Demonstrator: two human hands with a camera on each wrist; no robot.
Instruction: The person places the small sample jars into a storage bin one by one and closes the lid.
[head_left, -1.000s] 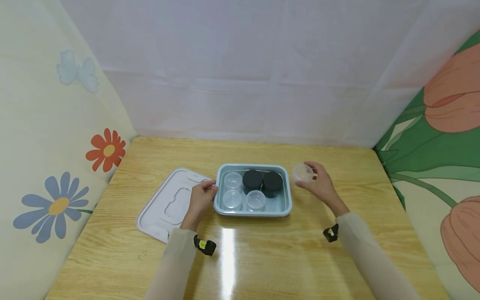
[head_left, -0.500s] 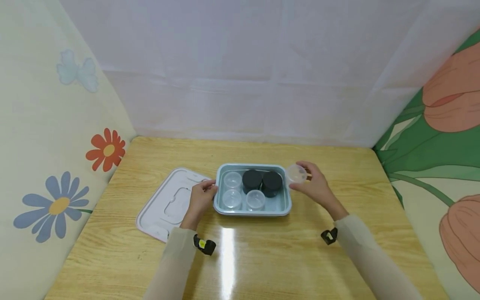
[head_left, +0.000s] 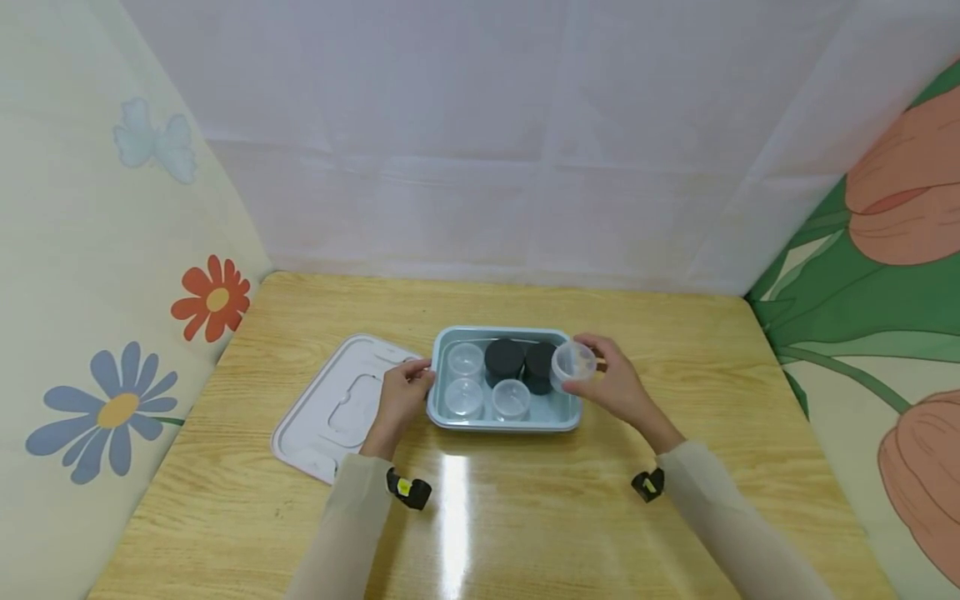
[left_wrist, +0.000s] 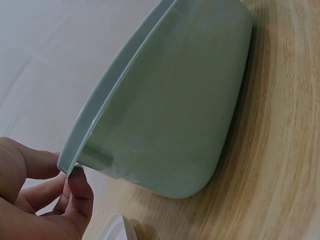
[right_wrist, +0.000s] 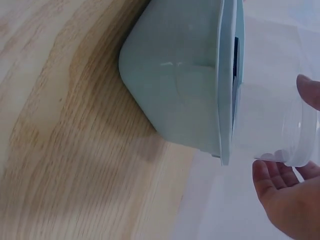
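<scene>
A pale blue-green plastic box [head_left: 555, 412] stands on the table, holding several clear round containers [head_left: 465, 400] and two black-lidded jars [head_left: 504, 360]. My left hand [head_left: 402, 400] pinches the box's left rim between thumb and fingers, plain in the left wrist view, where the box's outer wall [left_wrist: 170, 100] fills the middle. With my right hand [head_left: 618, 385] I grip another clear plastic container [head_left: 573, 363] around its sides. It hangs over the box's right end and overlaps the right-hand black jar [head_left: 538, 367]. In the right wrist view this clear container [right_wrist: 270, 105] is just above the rim.
A white lid [head_left: 337, 417] lies flat on the wooden table [head_left: 540, 517], left of the box and partly under my left hand. Pale cloth [head_left: 480, 167] hangs behind the table, with flower-patterned sheets [head_left: 885, 333] at both sides.
My right hand has carried the clear container leftward, from beside the box to over its right end. My left hand has stayed on the left rim.
</scene>
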